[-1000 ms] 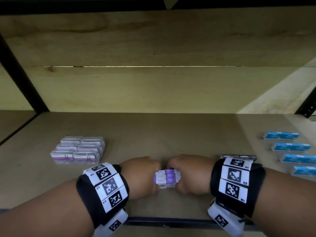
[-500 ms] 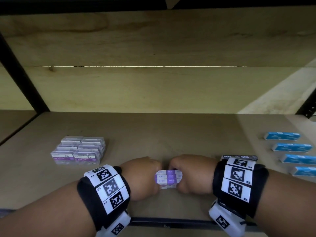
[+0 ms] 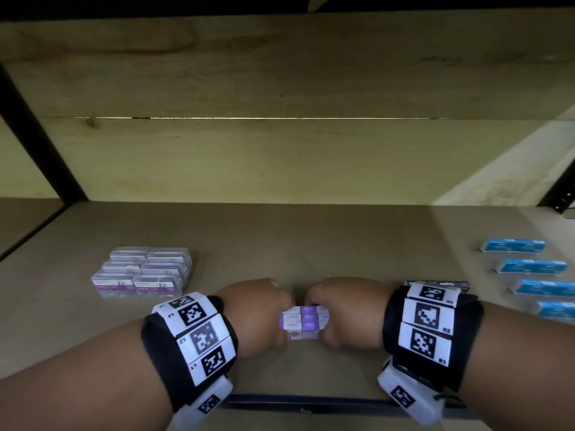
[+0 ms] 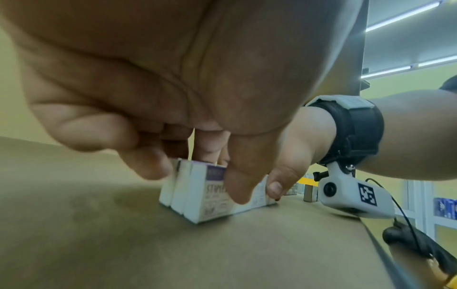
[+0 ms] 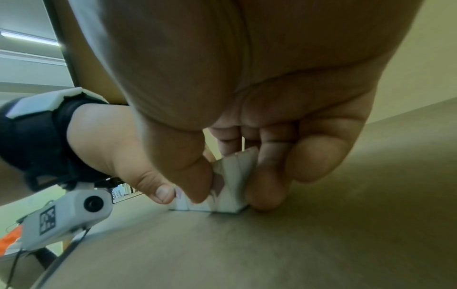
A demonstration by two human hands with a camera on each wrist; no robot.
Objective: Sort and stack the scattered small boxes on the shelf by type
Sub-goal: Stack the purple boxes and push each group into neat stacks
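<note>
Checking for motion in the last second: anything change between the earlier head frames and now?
Nothing visibly changed. Both the left hand and right hand keep their grip on the block of small purple-and-white boxes resting on the shelf. The paper clip boxes and blue boxes stayed put.

Pale wooden back panel (image 3: 280, 157) behind, split by a thin bright horizontal gap (image 3: 249, 118); black metal upright (image 3: 40, 144) slanting at far left, another black bracket (image 3: 560, 197) at far right; dark metal front edge (image 3: 311, 404) along the near side; long ceiling light strips (image 4: 400, 17) glowing beyond, seen from the left wrist view.
</note>
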